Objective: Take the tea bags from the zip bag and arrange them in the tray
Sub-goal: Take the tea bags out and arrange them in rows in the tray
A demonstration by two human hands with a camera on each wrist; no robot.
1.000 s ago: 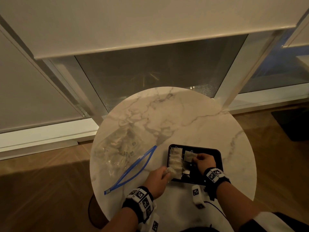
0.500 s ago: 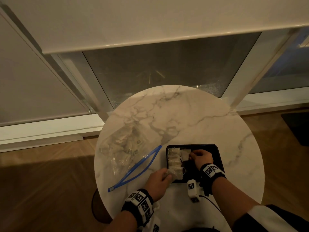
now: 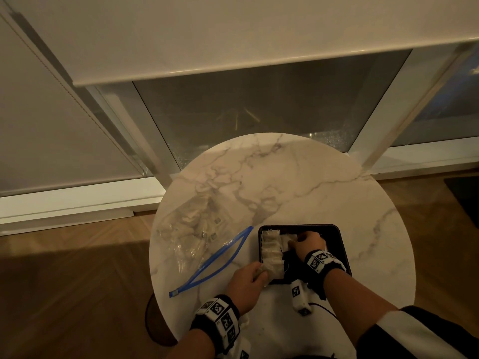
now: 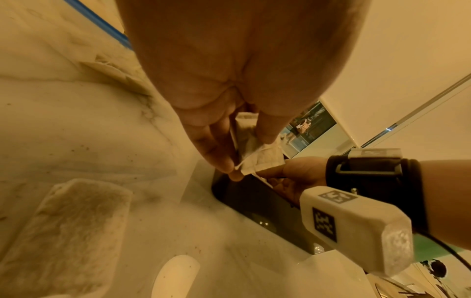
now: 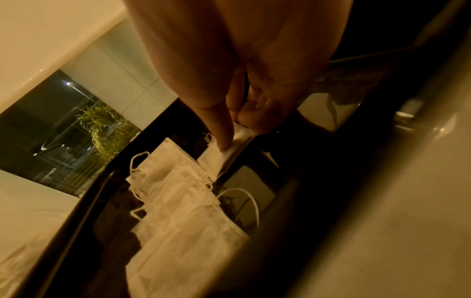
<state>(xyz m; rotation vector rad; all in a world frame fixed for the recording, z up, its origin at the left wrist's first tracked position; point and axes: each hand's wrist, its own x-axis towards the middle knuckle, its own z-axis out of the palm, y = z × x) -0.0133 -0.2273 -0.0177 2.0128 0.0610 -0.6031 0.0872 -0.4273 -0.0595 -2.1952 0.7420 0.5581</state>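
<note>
A black tray (image 3: 339, 244) lies at the front right of the round marble table (image 3: 285, 182). Several pale tea bags (image 3: 270, 248) form a column along its left side. My right hand (image 3: 307, 242) is inside the tray and pinches a tea bag (image 5: 229, 149) at the top of a second column, beside that row of tea bags (image 5: 178, 201). My left hand (image 3: 246, 282) is at the tray's near left corner and pinches another tea bag (image 4: 257, 157) between thumb and fingers. The clear zip bag (image 3: 191, 229) with a blue zip strip (image 3: 215, 263) lies open to the left, more tea bags inside.
A loose tea bag (image 4: 63, 231) lies on the table under my left wrist. Behind the table are a window (image 3: 259, 104) and a lowered white blind (image 3: 233, 35). Wooden floor (image 3: 64, 294) surrounds the table. The far half of the tabletop bears only marble veining.
My right hand has carried its tea bag from the tray's middle toward the far left part, next to the column. My left hand has stayed at the tray's near corner with its tea bag.
</note>
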